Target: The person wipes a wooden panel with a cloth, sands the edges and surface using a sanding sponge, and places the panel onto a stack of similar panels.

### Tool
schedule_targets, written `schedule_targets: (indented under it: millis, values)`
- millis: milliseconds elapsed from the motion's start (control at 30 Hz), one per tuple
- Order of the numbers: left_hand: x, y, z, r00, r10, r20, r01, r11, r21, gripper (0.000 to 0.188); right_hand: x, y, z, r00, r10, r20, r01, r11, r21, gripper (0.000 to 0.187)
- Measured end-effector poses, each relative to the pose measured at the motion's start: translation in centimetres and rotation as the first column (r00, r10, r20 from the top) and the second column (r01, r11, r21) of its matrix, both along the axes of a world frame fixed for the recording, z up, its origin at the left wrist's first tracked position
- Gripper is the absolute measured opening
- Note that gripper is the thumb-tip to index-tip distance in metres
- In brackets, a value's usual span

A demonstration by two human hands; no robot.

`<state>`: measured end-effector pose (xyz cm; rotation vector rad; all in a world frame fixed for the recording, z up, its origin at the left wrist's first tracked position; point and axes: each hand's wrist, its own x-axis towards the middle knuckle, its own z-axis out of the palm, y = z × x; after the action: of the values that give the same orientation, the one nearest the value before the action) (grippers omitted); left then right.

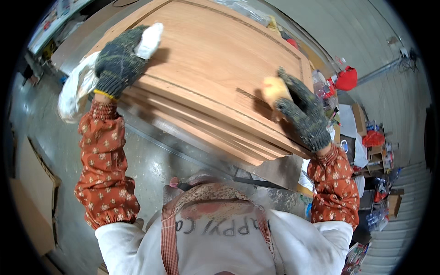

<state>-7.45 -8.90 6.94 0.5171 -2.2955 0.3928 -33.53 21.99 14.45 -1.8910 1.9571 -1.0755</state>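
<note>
A stack of pale wooden panels with grooved frames, like cabinet doors (pixel 206 55), lies before me. My left hand (pixel 121 62), in a dark knitted glove, is closed around a white cloth (pixel 150 41) over the top panel's left side. More of the cloth hangs below that hand, beyond the panel's edge. Over the right part of the same panel, my right hand (pixel 303 110), gloved alike, grips a pale yellow sponge-like block (pixel 276 89) between thumb and fingers. Shadows fall on the wood beside both hands. Whether the block touches the wood I cannot tell.
To the right, bottles, red bags (pixel 346 79) and boxes crowd a cluttered strip beside a ribbed metal wall (pixel 394 224). Cardboard sheets (pixel 34 197) lean at the lower left. Another worktop (pixel 57 27) stands at the far left. Grey floor (pixel 151 160) shows below the stack.
</note>
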Motion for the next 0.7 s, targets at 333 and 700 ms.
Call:
schedule_targets:
  millis: [333,700]
  values:
    - [0.0,-2.1,-0.5,1.000,0.001,0.001,-0.001,0.977,0.211,0.051,-0.3,-5.7,-0.1,0.779,0.256,-0.572,-0.348,0.936,-0.055,0.033]
    - [0.1,-1.4,0.2,0.999,0.032,0.043,-0.042,0.967,0.253,0.048,-1.2,-6.8,-1.0,0.774,0.180,-0.607,-0.315,0.941,-0.123,0.035]
